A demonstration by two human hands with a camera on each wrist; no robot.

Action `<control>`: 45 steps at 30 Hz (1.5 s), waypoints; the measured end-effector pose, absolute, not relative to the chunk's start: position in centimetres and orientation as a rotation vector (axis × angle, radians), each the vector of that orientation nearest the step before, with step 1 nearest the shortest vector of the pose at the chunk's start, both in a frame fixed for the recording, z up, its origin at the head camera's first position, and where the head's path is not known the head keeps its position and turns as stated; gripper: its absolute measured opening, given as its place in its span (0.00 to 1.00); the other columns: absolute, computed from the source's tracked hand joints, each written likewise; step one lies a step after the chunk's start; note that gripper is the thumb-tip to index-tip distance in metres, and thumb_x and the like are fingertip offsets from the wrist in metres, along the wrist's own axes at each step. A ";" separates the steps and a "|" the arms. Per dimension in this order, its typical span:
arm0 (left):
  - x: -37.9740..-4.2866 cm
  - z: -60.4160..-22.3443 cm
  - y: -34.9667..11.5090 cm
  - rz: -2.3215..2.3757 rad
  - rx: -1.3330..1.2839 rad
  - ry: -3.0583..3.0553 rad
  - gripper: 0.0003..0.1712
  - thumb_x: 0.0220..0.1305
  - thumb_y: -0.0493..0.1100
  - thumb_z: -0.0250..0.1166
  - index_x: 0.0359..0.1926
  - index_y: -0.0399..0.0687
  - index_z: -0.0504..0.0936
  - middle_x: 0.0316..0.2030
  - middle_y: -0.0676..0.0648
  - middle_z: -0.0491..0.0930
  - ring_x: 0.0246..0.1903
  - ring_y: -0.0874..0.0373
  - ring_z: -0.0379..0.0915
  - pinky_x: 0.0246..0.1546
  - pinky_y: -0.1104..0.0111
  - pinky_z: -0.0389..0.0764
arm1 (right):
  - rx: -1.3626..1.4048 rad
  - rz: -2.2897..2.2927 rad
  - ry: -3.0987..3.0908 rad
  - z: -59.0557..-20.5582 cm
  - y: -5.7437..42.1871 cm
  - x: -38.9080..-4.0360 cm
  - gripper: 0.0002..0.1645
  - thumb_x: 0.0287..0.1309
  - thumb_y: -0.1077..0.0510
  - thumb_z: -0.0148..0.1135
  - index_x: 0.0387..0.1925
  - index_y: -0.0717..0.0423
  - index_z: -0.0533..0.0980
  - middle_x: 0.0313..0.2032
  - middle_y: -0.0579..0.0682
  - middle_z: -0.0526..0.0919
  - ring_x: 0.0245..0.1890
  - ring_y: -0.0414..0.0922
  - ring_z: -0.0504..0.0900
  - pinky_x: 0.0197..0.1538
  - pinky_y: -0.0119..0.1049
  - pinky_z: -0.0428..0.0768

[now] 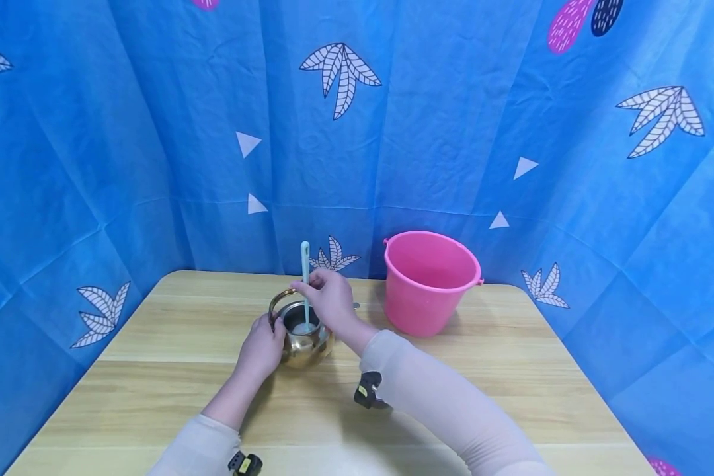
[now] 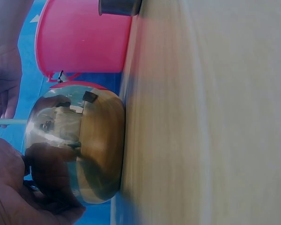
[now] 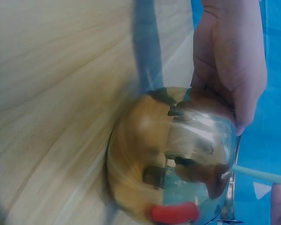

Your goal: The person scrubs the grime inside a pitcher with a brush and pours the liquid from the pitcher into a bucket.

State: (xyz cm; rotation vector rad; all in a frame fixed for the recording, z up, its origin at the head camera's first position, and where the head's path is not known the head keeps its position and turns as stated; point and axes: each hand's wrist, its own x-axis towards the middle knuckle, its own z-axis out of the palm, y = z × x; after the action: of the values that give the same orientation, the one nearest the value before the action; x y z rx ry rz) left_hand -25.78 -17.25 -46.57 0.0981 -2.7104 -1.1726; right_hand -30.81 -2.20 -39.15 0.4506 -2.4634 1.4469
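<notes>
A polished gold-coloured metal kettle (image 1: 300, 357) stands upright on the wood-grain bench (image 1: 512, 370), its round mouth uncovered. Its arched handle (image 1: 276, 303) leans over toward the kettle's left side.

The left hand (image 1: 262, 350) is at the kettle's left side, partly closed, holding the body near the rim and the foot of the arched handle; the thumb lies by the rim, and the ends of some fingers are hidden. The right hand (image 1: 333, 301) is above the kettle's mouth, on its right side, thumb and fingers drawn together to pinch a slim mint-green stick (image 1: 305, 264). This stick stands nearly upright in the kettle's mouth, with a small hole in its top end. Around its lower end, inside the kettle, is something whitish (image 1: 300, 328); whether it is foam, liquid or bristles cannot be told.

A pink plastic bucket (image 1: 419, 311) stands upright to the right of the kettle and farther back, apart from it. Behind the kettle hangs a blue curtain (image 1: 428, 132) printed with white leaves and triangles. Nearer the person than the kettle are two pale sleeves (image 1: 452, 403), with a black device (image 1: 367, 390) at each wrist. The kettle's shiny side mirrors its surroundings.
</notes>
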 end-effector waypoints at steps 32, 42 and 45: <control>-25.6 -46.2 -17.1 -1.156 0.096 -2.717 0.30 0.78 0.47 0.40 0.62 0.22 0.67 0.58 0.23 0.70 0.61 0.29 0.66 0.64 0.42 0.67 | 0.224 1.787 -2.280 -40.1 -1.8 -30.9 0.16 0.55 0.48 0.74 0.28 0.55 0.80 0.25 0.47 0.82 0.22 0.39 0.81 0.29 0.32 0.83; -25.6 -46.3 -17.2 -1.160 0.094 -2.709 0.30 0.78 0.47 0.40 0.63 0.22 0.67 0.59 0.23 0.70 0.61 0.29 0.67 0.63 0.41 0.68 | 0.189 1.899 -2.206 -40.7 -1.8 -30.7 0.14 0.57 0.52 0.73 0.29 0.56 0.79 0.26 0.49 0.82 0.24 0.42 0.82 0.30 0.34 0.84; -25.7 -46.3 -17.2 -1.160 0.092 -2.701 0.29 0.78 0.46 0.41 0.62 0.23 0.68 0.58 0.23 0.71 0.61 0.29 0.67 0.62 0.41 0.68 | 0.200 1.929 -2.172 -40.8 -1.8 -30.6 0.13 0.57 0.54 0.73 0.30 0.58 0.80 0.26 0.49 0.83 0.23 0.42 0.82 0.29 0.33 0.84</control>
State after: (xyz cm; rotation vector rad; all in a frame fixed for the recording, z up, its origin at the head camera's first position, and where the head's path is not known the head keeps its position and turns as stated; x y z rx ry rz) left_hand -25.66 -17.19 -46.33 0.0920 -2.7010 -1.1602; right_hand -30.57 -1.83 -40.78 0.1998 -2.1716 1.9290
